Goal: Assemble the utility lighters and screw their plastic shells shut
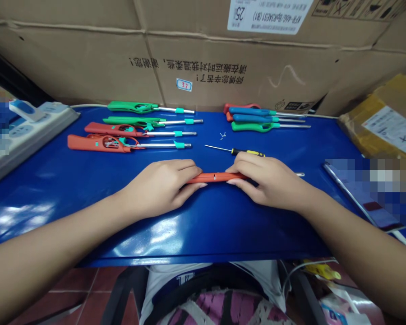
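Note:
An orange-red long-necked lighter (214, 177) lies crosswise between my hands, its narrow edge turned up toward me. My left hand (171, 184) pinches the left end of its body between thumb and fingers. Around the right part of the body my right hand (265, 180) is closed, hiding much of it. The tip of its metal tube shows past the right hand. Just behind the right hand lies a screwdriver (246, 152) with a black and yellow handle, its shaft pointing left. Small white or silvery bits (223, 135), perhaps screws, lie beyond the screwdriver.
Green lighters (131, 106) and orange-red lighters (99, 143) lie at the back left of the blue table (149, 239). More lighters (253, 118) are grouped at the back right. A power strip (37, 128) stands left, a phone (362, 194) right, near a taped package (389, 117). Cardboard (203, 49) walls the back.

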A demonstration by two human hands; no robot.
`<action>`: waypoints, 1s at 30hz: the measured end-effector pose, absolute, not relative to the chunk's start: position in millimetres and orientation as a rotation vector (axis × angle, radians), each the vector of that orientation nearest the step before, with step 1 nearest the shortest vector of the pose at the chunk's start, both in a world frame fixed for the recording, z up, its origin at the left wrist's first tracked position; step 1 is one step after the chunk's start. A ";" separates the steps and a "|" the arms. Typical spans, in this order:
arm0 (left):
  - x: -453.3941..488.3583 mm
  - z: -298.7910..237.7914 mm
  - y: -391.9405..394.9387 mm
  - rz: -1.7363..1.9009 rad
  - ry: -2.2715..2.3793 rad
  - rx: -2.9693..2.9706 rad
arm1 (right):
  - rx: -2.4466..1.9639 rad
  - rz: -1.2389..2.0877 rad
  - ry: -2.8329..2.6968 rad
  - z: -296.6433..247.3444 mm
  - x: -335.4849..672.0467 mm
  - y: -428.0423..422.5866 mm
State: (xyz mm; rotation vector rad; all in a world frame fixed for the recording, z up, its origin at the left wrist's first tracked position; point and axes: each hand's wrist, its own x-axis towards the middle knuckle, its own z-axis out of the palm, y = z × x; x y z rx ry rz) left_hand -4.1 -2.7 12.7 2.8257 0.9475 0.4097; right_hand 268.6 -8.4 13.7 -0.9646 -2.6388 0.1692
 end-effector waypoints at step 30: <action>3.2 20.5 -0.7 0.738 1.109 1.791 | -1.129 0.230 -2.530 25.1 284.3 -4.0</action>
